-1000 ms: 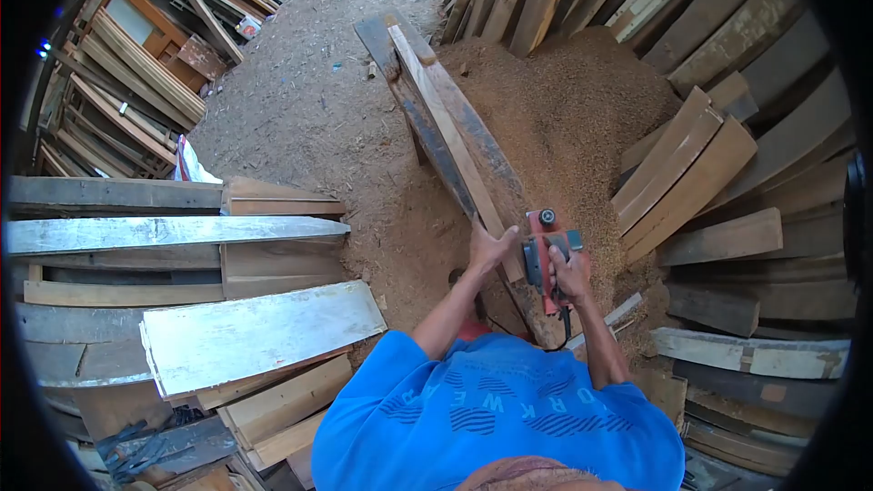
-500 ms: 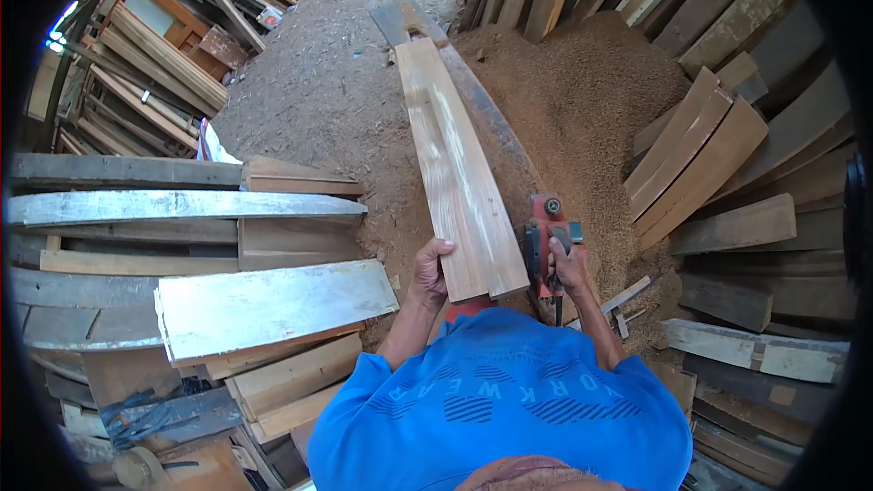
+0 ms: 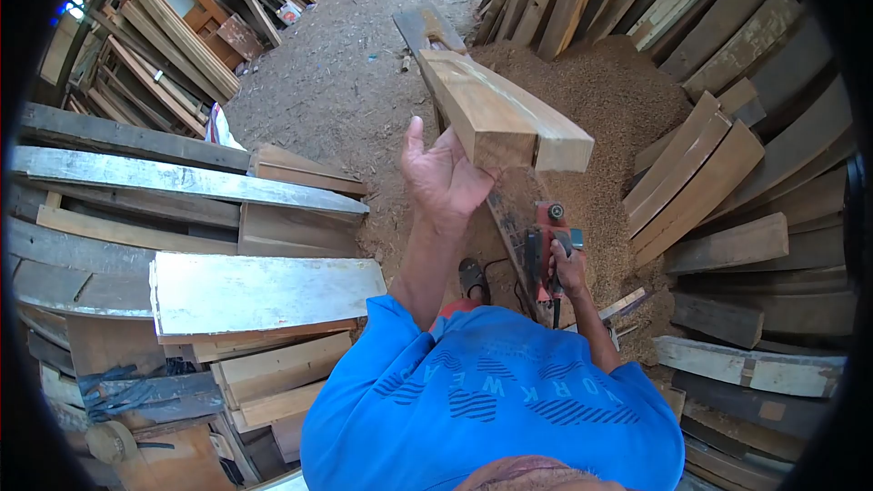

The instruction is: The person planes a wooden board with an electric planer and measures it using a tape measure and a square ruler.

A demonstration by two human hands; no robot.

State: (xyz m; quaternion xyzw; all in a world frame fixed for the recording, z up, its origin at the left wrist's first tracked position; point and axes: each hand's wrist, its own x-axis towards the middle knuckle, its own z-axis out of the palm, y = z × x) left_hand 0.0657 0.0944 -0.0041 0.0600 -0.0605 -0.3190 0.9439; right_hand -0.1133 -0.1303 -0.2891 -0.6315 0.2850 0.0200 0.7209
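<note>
Two thick wooden planks point(image 3: 491, 100) lie side by side, their near ends raised toward me and their far ends low on a long narrow bench board point(image 3: 420, 27). My left hand point(image 3: 446, 177) bears up the near end from below, palm up and thumb apart; its fingers are partly hidden under the wood. My right hand point(image 3: 570, 270) is closed round the handle of a red electric planer point(image 3: 543, 250), which rests at the near right part of the bench board. The planer's underside is out of sight.
Brown shavings point(image 3: 591, 100) are heaped right of the bench. Stacked boards point(image 3: 727, 241) line the right side. To the left lie more timbers, with a white-painted board point(image 3: 268, 295) on top. A sandalled foot point(image 3: 473, 279) stands by the bench near a dark cord.
The planks' near end has risen and swung right, showing their end faces. My left hand has gone from their left edge to underneath. My right hand stays on the planer.
</note>
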